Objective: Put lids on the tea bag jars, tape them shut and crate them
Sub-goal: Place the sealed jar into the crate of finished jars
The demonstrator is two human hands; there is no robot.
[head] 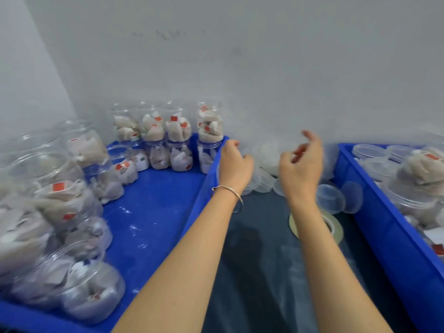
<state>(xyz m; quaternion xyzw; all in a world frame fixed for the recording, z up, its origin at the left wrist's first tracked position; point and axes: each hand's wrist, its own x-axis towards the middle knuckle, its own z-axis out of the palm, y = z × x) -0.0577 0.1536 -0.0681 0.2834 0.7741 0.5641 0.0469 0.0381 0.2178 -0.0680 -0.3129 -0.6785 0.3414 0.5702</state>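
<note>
Clear jars of tea bags [179, 138] stand stacked in the blue crate [153, 212] on the left, with more jars [60, 212] lying along its left side. My left hand [234, 164] hovers by the crate's right rim with loosely curled fingers that hold nothing. My right hand [302, 167] is raised above a pile of clear lids [266, 162] on the dark table [259, 260], fingers relaxed and empty. A roll of tape [334, 224] lies flat under my right forearm. A second blue crate [394, 241] on the right holds jars [418, 179] and lids.
A white wall rises directly behind the table. Loose lids [330, 198] lie between the tape roll and the right crate. The dark table strip between the two crates is narrow. A bangle [229, 191] circles my left wrist.
</note>
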